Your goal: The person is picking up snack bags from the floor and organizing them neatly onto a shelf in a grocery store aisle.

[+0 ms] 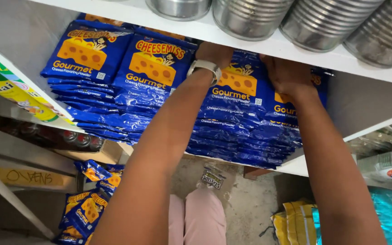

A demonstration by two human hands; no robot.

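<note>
- Left hand (214, 53) reaches up under the shelf edge (268, 43), wrist bearing a pale watch (205, 68); fingers hidden behind the shelf edge, so spread and grip cannot be told.
- Touches the top of a stack of blue packets (232, 113), each with a yellow cheese picture.
- Right hand (286, 75) rests on the neighbouring stack (282, 122), fingers curled over the top packet's upper edge; grip looks partly closed on that packet, fingertips out of sight.
- Both stacks sit on a white shelf (296, 165), pressed side by side.
- Two more stacks of the same packets (114, 77) lie to the left, apart from both hands.
- Metal tins (250, 16) stand in a row on the shelf above.
- Loose blue packets (89, 204) lie low at the left, near the floor.
- Pink trousers (198, 218) show between the forearms.
</note>
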